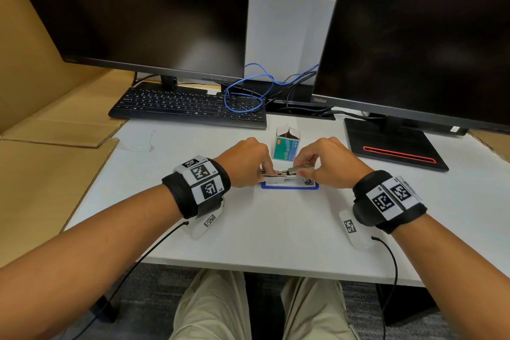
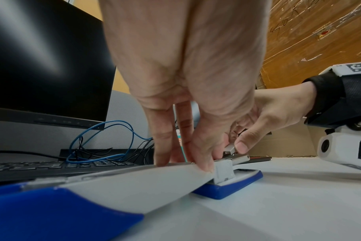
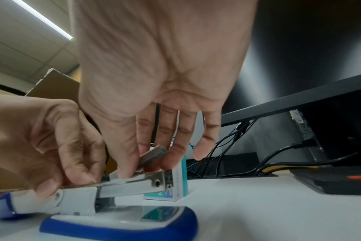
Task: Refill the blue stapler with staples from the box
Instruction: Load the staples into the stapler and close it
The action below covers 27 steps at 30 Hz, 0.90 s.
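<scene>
Wrist bands with printed markers sit nearest, one on each forearm, cables trailing off the bench edge. Beyond them both hands meet over the blue stapler, which lies open on the bench just in front of the staple box.

Left hand: fingers curled down, pressing and pinching the grey top arm, which is swung back flat, and the rear of the metal magazine. It steadies the tool. The blue base rests flat on the bench.

Right hand: thumb and fingertips pinch a strip of staples, tilted, its lower end touching or just at the magazine channel. Not seated yet; cannot tell whether the strip has entered the rail.

Box stands upright, top flaps open, close behind the stapler's front end.

Progress, as I judge it: stapler opened, box opened, strip taken out and brought to the magazine. Roughly past the middle. Left to do: lay the strip flat in the channel, slide it home, swing the top arm back over and close it.

Around: two dark monitors, a black keyboard, a tangle of blue cable.
</scene>
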Available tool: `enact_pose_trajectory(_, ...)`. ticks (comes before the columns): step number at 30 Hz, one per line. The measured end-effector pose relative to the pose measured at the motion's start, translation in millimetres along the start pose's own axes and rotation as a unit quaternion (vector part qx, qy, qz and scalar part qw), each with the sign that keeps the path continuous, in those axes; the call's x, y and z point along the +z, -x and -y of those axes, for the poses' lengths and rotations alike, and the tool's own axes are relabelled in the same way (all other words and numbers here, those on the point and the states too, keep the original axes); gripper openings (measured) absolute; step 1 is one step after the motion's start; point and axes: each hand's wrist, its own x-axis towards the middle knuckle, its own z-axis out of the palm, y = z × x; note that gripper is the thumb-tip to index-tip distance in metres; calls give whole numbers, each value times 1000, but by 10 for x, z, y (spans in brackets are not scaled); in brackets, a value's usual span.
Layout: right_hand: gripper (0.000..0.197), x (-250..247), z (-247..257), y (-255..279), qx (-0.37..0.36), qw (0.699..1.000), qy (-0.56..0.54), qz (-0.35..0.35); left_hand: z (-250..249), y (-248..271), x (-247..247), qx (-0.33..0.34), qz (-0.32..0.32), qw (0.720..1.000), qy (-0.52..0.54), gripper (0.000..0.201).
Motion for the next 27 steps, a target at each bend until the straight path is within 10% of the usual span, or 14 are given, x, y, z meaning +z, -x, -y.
enact_pose_trajectory(27, 42, 9, 101, -33, 17, 997, 70, 22, -15, 16, -12, 1, -2, 1000, -5, 34)
